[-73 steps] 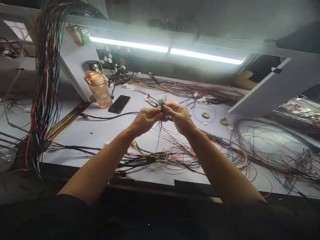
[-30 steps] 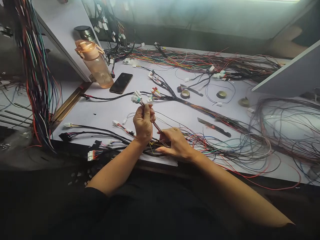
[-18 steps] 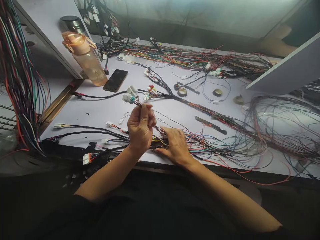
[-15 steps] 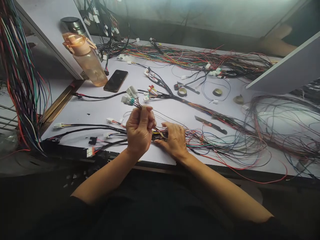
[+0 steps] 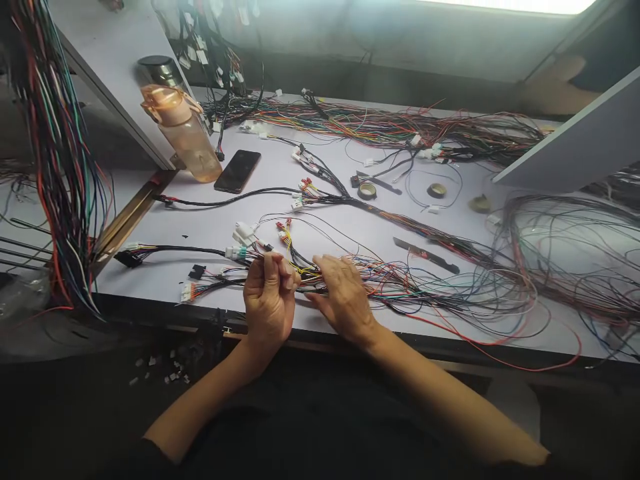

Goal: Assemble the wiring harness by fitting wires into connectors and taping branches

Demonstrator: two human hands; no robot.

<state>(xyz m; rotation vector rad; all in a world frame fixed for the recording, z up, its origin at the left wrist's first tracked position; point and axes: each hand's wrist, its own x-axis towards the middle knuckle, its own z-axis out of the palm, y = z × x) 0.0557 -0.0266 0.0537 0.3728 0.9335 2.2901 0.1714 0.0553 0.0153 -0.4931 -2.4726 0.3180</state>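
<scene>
- While the left hand [image 5: 270,287] pinches thin wires just behind the teal plug [image 5: 236,253] and white plug [image 5: 245,233], the right hand [image 5: 345,293] lies over the harness [image 5: 310,275], thumb apart from the fingers; whether it grips any strands cannot be told.
- The harness lies along the near side of the table [image 5: 200,220], branches to the left, loose wires [image 5: 425,297] to the right.
- A hard tug by the left hand could strain the thin wires where they enter the plugs, since the right hand seems to weigh the harness down.
- With branches crowded by the fingers, the plugs could hook on the yellow branch [image 5: 286,235] and tangle.
- The orange plug [image 5: 189,292] sits close to the near edge; a drag on the harness might tip it over.
- Swept far, the loose wires could catch on the blade [image 5: 425,255].
- Compared with half a second ago, the left hand is lower, and the plugs, raised then, are down among the branches.
- The yellow branch now shows just beyond the hands; the phone [image 5: 238,171] and bottle [image 5: 187,143] keep their places.
</scene>
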